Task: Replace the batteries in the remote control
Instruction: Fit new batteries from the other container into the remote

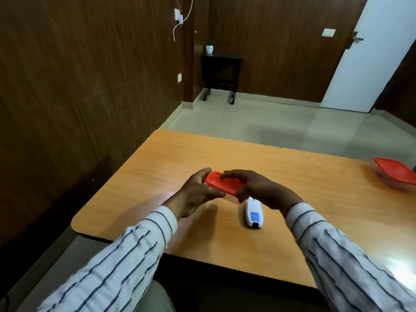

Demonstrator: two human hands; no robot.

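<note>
- the room is dim and my picture soft throughout.
- glare sits on the table (389,262) well to the right of my right hand (258,190).
- soft shadows lie under both hands.
- walls bow at the edges.

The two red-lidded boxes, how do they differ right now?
The near box is gripped by both the left hand and right hand, while the far box sits untouched at the table's right edge. The near one looks narrower. Both have red lids.
</note>
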